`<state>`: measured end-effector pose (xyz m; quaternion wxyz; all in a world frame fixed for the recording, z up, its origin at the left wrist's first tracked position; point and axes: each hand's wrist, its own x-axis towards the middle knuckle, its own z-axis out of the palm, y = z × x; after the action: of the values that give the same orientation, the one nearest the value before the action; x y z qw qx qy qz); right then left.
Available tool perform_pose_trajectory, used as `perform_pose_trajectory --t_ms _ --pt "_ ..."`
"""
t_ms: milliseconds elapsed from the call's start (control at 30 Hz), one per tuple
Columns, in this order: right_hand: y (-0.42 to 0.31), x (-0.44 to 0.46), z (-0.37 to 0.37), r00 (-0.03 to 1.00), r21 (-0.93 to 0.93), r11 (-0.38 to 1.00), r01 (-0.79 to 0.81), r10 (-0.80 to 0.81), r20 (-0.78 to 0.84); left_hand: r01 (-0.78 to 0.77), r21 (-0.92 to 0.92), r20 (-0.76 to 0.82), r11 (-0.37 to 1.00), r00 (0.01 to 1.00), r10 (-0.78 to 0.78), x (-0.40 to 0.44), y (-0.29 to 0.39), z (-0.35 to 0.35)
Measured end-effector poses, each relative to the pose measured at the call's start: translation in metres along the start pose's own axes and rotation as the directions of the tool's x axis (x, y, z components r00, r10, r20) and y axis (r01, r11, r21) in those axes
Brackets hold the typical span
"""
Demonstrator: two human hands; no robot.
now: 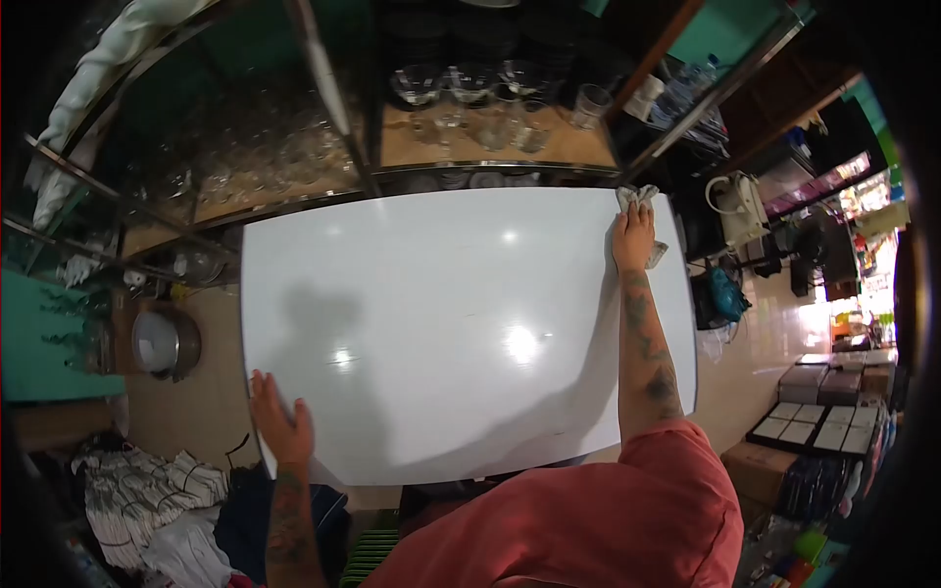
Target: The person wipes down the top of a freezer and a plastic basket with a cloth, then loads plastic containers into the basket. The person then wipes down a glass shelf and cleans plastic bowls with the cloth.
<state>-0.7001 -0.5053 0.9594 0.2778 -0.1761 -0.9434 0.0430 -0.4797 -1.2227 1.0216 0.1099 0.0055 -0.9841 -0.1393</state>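
A large white table (441, 284) with a shiny top spans the middle of the head view. My right hand (635, 235) reaches to its far right corner and presses a crumpled greyish cloth (639, 195) against the surface. Part of the cloth sticks out beside the palm, the rest being hidden under the fingers. At the near left edge of the table rests my left hand (280, 419), its fingers stretched out and holding nothing.
Behind the table stands a shelf (392, 152) with glassware. A metal pot (167, 341) sits on the floor at left, above a heap of clothes (157, 500). To the right are a cream bag (737, 211), a teal bag (727, 292) and stacked boxes (814, 421).
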Motion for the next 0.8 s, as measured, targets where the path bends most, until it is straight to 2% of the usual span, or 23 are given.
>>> perform_pose_trajectory --t_ms 100,267,300,400,500,567,667,800 --pt "-0.093 -0.032 -0.001 0.996 0.069 0.994 0.088 -0.087 -0.012 -0.001 -0.056 -0.006 0.998 1.0 0.0 0.001 0.0 -0.004" --pt "-0.292 -0.081 -0.009 0.987 0.226 0.967 0.121 -0.143 0.08 0.099 -0.083 0.047 0.992 0.994 -0.096 0.002 -0.006 -0.009" --pt "-0.333 -0.089 -0.009 0.98 0.26 0.956 0.135 -0.167 0.106 0.106 -0.091 0.05 0.99 0.994 -0.101 0.002 -0.008 -0.009" --pt "-0.451 -0.117 0.005 0.962 0.384 0.894 0.231 -0.269 0.047 0.154 -0.1 0.097 0.983 0.985 -0.144 0.006 -0.007 -0.016" --pt "-0.552 -0.134 0.008 0.945 0.487 0.842 0.232 -0.313 0.092 0.148 -0.111 0.099 0.983 0.986 -0.137 0.005 -0.01 -0.015" --pt "-0.603 -0.141 0.013 0.923 0.522 0.815 0.252 -0.364 0.123 0.146 -0.118 0.105 0.982 0.985 -0.134 0.003 -0.012 -0.015" --pt "-0.656 -0.159 0.02 0.861 0.589 0.709 0.388 -0.506 0.042 0.162 -0.127 0.122 0.979 0.982 -0.147 0.003 -0.01 -0.018" --pt "-0.681 -0.204 -0.006 0.758 0.694 0.566 0.444 -0.651 0.045 0.147 -0.133 0.101 0.98 0.986 -0.134 0.004 -0.009 -0.019"
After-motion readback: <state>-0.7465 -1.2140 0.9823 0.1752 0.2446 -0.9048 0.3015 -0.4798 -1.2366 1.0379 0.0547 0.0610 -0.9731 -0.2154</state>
